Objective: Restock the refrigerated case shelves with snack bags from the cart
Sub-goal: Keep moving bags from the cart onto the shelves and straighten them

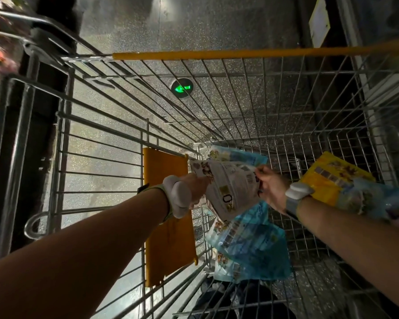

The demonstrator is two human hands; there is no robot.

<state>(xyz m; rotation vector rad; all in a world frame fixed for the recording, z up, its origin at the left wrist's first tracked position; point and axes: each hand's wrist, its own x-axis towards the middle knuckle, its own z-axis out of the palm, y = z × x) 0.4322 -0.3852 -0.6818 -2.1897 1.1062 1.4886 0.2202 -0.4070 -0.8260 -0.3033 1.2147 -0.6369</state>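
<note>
The wire cart (274, 125) is holding blue snack bags (253, 247) and a yellow bag (332, 178). Over it, the left hand (195, 187) and right hand (271, 188) are gripping a white snack bag (230, 187) by opposite edges. The bag is looking light, crinkly and crushable, so edge holds suit it best.

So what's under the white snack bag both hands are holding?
Below the white snack bag, held by the left hand and right hand, lie blue bags on the cart floor. Whatever sits directly beneath the white bag is covered.
</note>
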